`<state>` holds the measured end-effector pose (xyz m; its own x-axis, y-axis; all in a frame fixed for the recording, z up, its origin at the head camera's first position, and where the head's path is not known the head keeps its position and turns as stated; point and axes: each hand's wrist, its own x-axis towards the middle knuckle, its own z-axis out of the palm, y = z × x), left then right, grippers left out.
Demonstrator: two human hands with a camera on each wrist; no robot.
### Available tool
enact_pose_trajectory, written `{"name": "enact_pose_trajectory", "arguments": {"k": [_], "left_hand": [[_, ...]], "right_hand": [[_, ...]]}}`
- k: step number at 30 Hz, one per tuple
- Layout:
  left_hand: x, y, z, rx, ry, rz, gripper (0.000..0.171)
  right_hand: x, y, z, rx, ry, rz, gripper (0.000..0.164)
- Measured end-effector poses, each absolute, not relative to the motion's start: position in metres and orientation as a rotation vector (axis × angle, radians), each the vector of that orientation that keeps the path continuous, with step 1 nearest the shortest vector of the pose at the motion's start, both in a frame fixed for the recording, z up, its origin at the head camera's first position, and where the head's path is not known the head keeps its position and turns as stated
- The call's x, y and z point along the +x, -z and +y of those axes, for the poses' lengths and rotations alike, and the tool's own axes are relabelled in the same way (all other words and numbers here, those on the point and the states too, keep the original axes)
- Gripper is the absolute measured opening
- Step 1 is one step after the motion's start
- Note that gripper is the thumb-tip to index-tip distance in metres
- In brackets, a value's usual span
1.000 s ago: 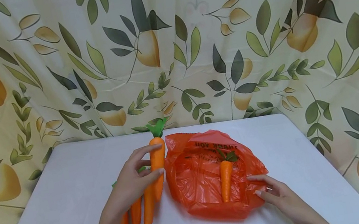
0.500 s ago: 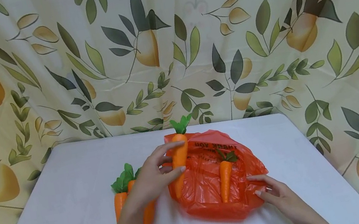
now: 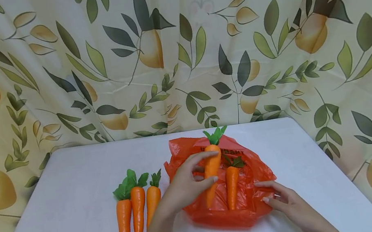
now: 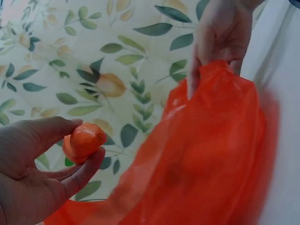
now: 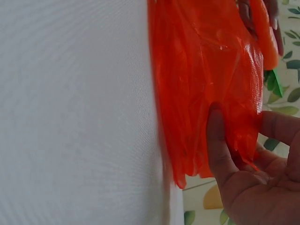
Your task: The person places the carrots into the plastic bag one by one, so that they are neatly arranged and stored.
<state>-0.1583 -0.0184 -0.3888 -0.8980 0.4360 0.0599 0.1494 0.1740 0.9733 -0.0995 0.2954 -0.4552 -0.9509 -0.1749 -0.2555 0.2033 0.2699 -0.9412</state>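
Observation:
My left hand [image 3: 188, 182] pinches an orange carrot with a green top [image 3: 212, 165] between thumb and fingers, over the opening of a red plastic bag [image 3: 205, 222]. In the left wrist view the tip of this carrot [image 4: 89, 140] points at the camera. Another carrot [image 3: 233, 186] lies inside the bag, its dark green leaves toward the back. At the bag's right side my right hand [image 3: 287, 202] grips the edge, with the thumb [image 5: 218, 140] outside the plastic in the right wrist view. The bag's lower interior is partly hidden by its front fold.
Three more carrots lie left of the bag on the white table [image 3: 75, 210]: one at the left [image 3: 125, 226], one in the middle [image 3: 139, 213] and one [image 3: 153, 198] partly behind my left forearm. A leaf-and-fruit patterned curtain [image 3: 181, 92] hangs behind the table.
My left hand has carried its carrot rightward from beside the bag to over its opening, uncovering the carrots on the table. My right hand keeps its grip on the bag's edge.

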Motion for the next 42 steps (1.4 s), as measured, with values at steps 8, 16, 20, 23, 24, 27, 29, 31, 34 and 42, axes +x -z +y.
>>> {"name": "enact_pose_trajectory", "arguments": {"k": [8,16,20,23,24,27,29,31,34,42], "left_hand": [[-0.17,0.411,-0.001,0.485,-1.765,2.18,0.052],[-0.176,0.426,0.011,0.455,-1.728,2.197,0.051],[-0.178,0.432,0.014,0.446,-1.719,2.197,0.051],[-0.179,0.435,0.016,0.427,-1.726,2.185,0.051],[-0.18,0.436,0.017,0.42,-1.731,2.178,0.051],[-0.181,0.438,0.02,0.396,-1.743,2.159,0.051],[-0.181,0.441,0.022,0.383,-1.733,2.169,0.05],[-0.181,0.444,0.023,0.375,-1.72,2.189,0.05],[-0.181,0.449,0.025,0.362,-1.7,2.208,0.049],[-0.178,0.457,0.029,0.378,-1.671,2.227,0.049]], "right_hand": [[-0.101,0.454,0.294,0.053,1.717,2.239,0.048],[-0.101,0.453,0.294,0.015,1.723,2.225,0.049],[-0.1,0.453,0.294,0.014,1.717,2.232,0.049],[-0.1,0.452,0.294,0.01,1.712,2.238,0.049],[-0.1,0.452,0.293,0.009,1.711,2.239,0.048],[-0.1,0.452,0.293,0.001,1.709,2.238,0.048],[-0.1,0.452,0.293,-0.001,1.708,2.237,0.048],[-0.099,0.452,0.293,-0.006,1.706,2.236,0.048],[-0.099,0.453,0.293,-0.009,1.706,2.23,0.048],[-0.097,0.453,0.294,-0.028,1.709,2.228,0.046]]}}
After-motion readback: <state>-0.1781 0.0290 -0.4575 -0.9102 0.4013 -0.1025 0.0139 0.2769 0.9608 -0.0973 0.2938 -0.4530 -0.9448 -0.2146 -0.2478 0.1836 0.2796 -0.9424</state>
